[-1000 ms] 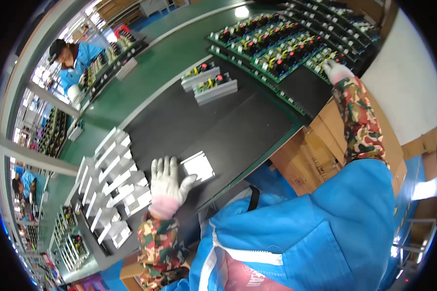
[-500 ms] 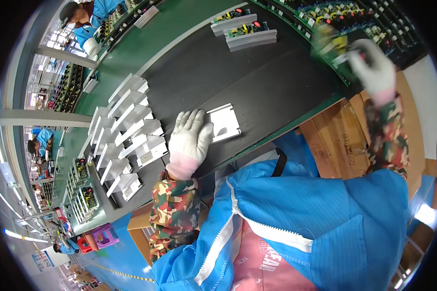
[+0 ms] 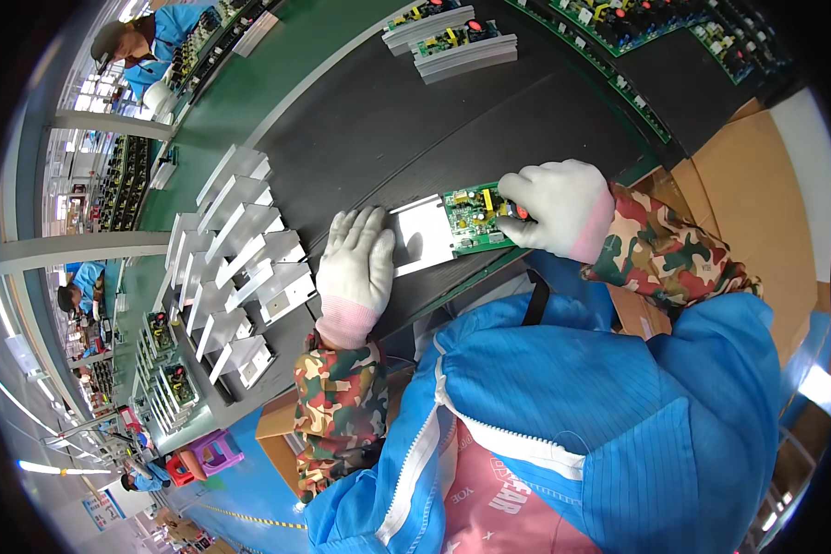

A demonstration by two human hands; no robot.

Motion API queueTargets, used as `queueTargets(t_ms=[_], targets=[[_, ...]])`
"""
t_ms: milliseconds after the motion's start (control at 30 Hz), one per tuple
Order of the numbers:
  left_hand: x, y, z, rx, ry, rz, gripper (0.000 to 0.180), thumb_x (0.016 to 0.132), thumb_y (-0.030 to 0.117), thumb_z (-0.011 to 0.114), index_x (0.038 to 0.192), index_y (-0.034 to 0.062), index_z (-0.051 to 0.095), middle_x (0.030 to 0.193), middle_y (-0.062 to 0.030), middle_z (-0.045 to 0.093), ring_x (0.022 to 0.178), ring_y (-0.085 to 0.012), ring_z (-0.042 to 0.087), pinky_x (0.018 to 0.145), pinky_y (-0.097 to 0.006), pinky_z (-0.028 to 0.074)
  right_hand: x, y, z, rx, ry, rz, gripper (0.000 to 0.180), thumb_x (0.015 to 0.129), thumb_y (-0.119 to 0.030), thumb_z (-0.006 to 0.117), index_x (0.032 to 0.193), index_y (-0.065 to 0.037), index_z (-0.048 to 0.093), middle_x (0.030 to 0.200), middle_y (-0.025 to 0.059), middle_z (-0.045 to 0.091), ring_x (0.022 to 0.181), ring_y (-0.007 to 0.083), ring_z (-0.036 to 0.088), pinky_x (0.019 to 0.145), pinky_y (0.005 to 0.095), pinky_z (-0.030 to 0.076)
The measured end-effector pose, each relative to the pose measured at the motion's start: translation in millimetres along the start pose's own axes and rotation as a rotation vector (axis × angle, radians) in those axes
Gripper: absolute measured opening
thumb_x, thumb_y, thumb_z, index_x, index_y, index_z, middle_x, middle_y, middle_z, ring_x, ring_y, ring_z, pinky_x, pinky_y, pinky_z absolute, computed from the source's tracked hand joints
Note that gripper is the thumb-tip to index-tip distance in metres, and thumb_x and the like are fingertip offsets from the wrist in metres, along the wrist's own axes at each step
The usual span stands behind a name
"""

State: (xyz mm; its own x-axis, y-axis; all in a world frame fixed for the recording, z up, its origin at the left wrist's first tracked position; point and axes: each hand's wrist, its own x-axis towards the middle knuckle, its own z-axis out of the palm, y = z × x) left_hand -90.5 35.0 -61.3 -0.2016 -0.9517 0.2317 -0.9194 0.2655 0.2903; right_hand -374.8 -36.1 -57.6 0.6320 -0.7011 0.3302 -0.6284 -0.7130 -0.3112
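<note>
My left hand (image 3: 355,263), in a white glove, lies flat with fingers stretched over the left end of a silver metal bracket (image 3: 422,235) on the black work surface. In my right hand (image 3: 559,208), also gloved, a green circuit board (image 3: 474,220) with yellow and red components is gripped by its right end. The board's left edge meets or overlaps the bracket's right end; whether it sits inside the bracket I cannot tell. My right fingers partly cover the board.
Several empty metal brackets (image 3: 249,240) stand in rows at the left. Two brackets with boards (image 3: 464,51) sit at the far side. More circuit boards (image 3: 619,23) lie at the far right, above cardboard boxes (image 3: 748,185). A co-worker (image 3: 152,46) sits at the far left.
My right hand has come from the far right, bringing the circuit board left to the bracket's right end. My left hand has stayed almost in place on the bracket.
</note>
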Motion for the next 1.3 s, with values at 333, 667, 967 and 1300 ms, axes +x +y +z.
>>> queueTargets(t_ms=[333, 667, 967, 1300], targets=[[3, -2, 3, 0.038, 0.065, 0.045, 0.034, 0.096, 0.023, 0.052, 0.116, -0.0010, 0.065, 0.117, -0.0202, 0.066, 0.114, -0.0397, 0.060, 0.107, -0.047, 0.041, 10, 0, -4, -0.022, -0.087, -0.035, 0.027, 0.073, -0.032, 0.075, 0.086, -0.011, 0.065, 0.071, 0.0059, 0.061, 0.069, 0.0275, 0.064, 0.060, 0.0403, 0.050], [0, 1, 1, 0.046, 0.034, 0.048, 0.036, 0.100, 0.022, 0.045, 0.119, -0.0030, 0.062, 0.118, -0.0215, 0.065, 0.116, -0.0413, 0.057, 0.108, -0.047, 0.039, 18, 2, -5, -0.037, -0.199, -0.096, 0.029, 0.078, -0.037, 0.072, 0.091, -0.012, 0.066, 0.076, 0.0058, 0.065, 0.073, 0.0265, 0.068, 0.065, 0.0399, 0.053], [3, -4, 1, -0.171, 0.087, 0.009, 0.039, 0.100, 0.027, 0.047, 0.121, -0.0020, 0.062, 0.120, -0.0223, 0.064, 0.119, -0.0414, 0.056, 0.108, -0.048, 0.040, 36, -23, 26, 0.047, -0.131, -0.149, 0.031, 0.074, -0.035, 0.075, 0.091, -0.010, 0.066, 0.073, 0.0059, 0.061, 0.070, 0.0270, 0.064, 0.063, 0.0390, 0.051], [-14, 5, 4, -1.102, 0.106, -0.467, 0.088, 0.101, 0.064, 0.016, 0.148, -0.0092, 0.030, 0.154, -0.0214, 0.033, 0.146, -0.0277, 0.025, 0.120, -0.037, 0.016, 13, 7, 64, 0.256, 0.055, -0.276, 0.069, 0.086, -0.058, 0.059, 0.125, -0.001, 0.055, 0.123, 0.0189, 0.060, 0.118, 0.0402, 0.056, 0.109, 0.0489, 0.040]])
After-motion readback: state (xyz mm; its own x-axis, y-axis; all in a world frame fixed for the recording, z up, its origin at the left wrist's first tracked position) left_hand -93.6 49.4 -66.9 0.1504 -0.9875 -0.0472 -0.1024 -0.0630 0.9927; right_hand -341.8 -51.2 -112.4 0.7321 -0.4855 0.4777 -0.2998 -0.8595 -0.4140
